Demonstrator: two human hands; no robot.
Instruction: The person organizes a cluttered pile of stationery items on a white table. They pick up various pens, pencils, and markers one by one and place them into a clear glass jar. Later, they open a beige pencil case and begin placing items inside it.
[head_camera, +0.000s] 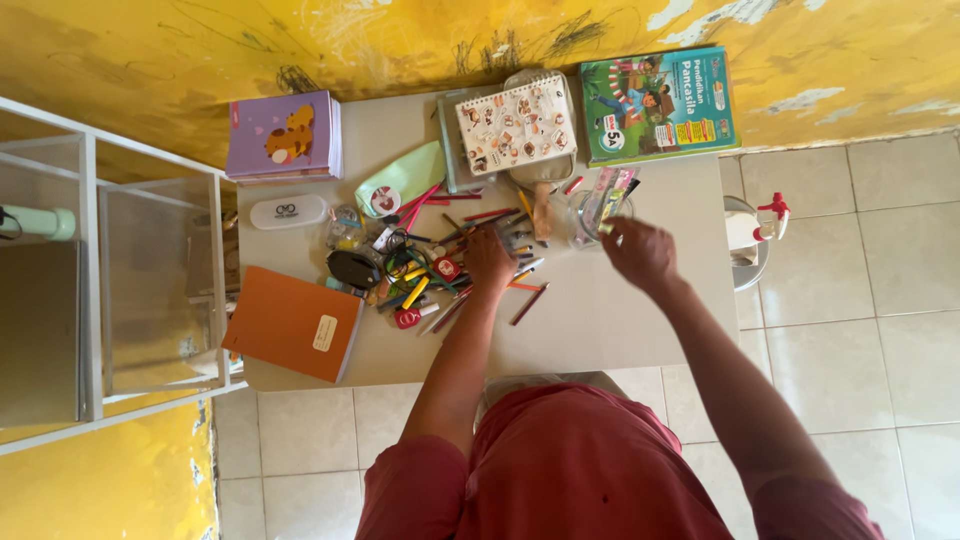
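Note:
My left hand (490, 260) rests on a scattered pile of coloured pencils and pens (440, 275) in the middle of the white table (600, 320), fingers closing over a few of them. My right hand (640, 250) hovers beside a clear glass jar (590, 215) that holds several pens, and pinches something small at the jar's rim. What that small thing is I cannot tell.
An orange notebook (293, 322) lies at the left front, a purple book (283, 135) and white case (288, 211) at the left back. A spiral sticker pad (517, 125) and green textbook (658, 103) lie along the yellow wall. A white shelf (90, 270) stands left.

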